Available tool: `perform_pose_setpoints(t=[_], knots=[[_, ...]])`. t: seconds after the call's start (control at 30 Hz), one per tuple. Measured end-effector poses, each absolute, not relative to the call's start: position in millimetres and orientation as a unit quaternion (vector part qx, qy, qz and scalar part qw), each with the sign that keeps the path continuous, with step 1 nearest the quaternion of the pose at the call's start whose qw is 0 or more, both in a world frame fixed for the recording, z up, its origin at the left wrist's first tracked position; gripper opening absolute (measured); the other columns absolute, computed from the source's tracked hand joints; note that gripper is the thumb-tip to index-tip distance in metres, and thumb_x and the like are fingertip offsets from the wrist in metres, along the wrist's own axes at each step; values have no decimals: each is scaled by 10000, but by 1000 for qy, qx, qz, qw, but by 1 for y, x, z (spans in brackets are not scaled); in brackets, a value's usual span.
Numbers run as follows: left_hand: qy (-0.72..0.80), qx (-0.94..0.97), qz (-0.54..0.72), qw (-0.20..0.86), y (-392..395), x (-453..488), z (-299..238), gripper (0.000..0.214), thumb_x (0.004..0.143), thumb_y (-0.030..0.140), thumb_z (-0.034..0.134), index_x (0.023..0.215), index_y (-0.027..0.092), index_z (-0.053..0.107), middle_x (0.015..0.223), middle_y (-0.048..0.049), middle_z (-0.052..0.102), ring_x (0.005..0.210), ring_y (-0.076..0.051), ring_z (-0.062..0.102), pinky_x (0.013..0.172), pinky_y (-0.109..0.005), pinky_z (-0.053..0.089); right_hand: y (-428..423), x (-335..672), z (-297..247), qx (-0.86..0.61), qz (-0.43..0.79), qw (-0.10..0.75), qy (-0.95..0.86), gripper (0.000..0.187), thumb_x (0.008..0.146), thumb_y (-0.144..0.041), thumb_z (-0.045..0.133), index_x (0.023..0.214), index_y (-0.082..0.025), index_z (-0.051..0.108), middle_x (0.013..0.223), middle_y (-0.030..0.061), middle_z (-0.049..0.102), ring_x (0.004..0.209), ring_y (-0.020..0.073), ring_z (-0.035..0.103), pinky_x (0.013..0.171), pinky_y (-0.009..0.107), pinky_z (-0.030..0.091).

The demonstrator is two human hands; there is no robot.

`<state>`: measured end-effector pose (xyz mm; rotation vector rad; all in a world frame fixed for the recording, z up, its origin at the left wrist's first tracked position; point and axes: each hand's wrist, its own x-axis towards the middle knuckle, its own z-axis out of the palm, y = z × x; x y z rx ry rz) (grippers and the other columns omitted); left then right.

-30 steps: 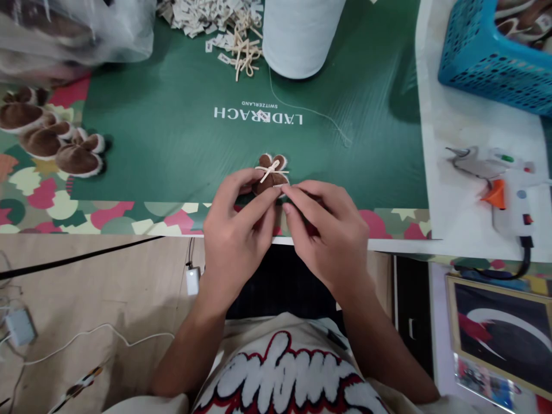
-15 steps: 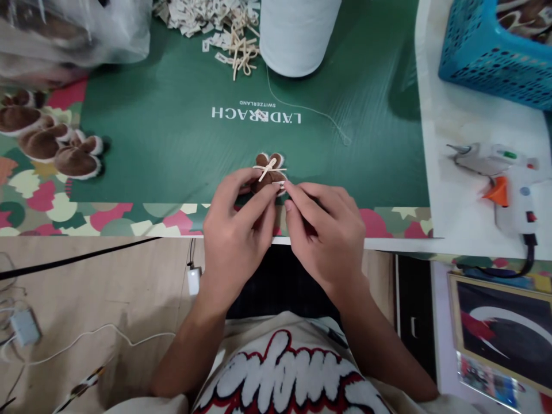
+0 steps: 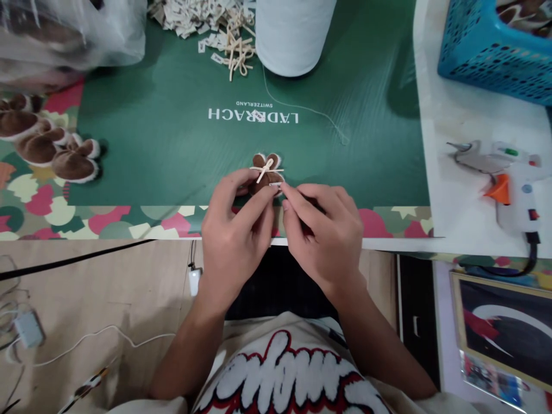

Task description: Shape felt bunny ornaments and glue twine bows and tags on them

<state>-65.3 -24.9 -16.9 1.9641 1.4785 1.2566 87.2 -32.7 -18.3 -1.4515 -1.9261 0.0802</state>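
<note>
A small brown plush piece with two rounded ears [image 3: 265, 167] lies on the green mat [image 3: 181, 149] near the table's front edge, a cream string bow tied across it. My left hand [image 3: 235, 230] curls round its left side, thumb and forefinger pinching it. My right hand [image 3: 323, 230] pinches a tiny white tag at the plush piece's lower right edge. The fingertips of both hands meet there and hide the lower half of the piece.
Several finished brown plush pieces [image 3: 47, 144] lie at the left. A big white thread cone [image 3: 293, 34], a pile of cream bows and tags [image 3: 215, 23] and a plastic bag [image 3: 64, 34] sit at the back. A blue basket [image 3: 491, 52] and glue gun [image 3: 504, 178] are at right.
Both hands stayed pinched at the plush piece; my right fingertips have closed in slightly on its lower right edge. The view has shifted a little.
</note>
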Motion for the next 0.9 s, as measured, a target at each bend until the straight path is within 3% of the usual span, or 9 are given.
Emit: perform_pose_setpoints(t=[0.3, 0.9], knots=[[515, 727, 451, 61, -24, -68, -21, 204, 967, 192, 701, 1141, 282, 758, 1172, -65, 577, 1075, -202, 642, 860, -338, 630, -32, 87, -16, -562, 11, 335, -756, 290, 994, -147, 603, 1212, -237, 773, 1004, 57, 765, 856, 192, 630, 812, 361, 484], [532, 740, 401, 90, -23, -67, -17, 238, 1003, 168, 631, 1194, 262, 737, 1215, -101, 622, 1074, -229, 672, 905, -393, 633, -31, 87, -14, -576, 16, 308, -757, 270, 1033, -229, 586, 1231, -233, 771, 1025, 60, 761, 876, 199, 636, 813, 364, 473]])
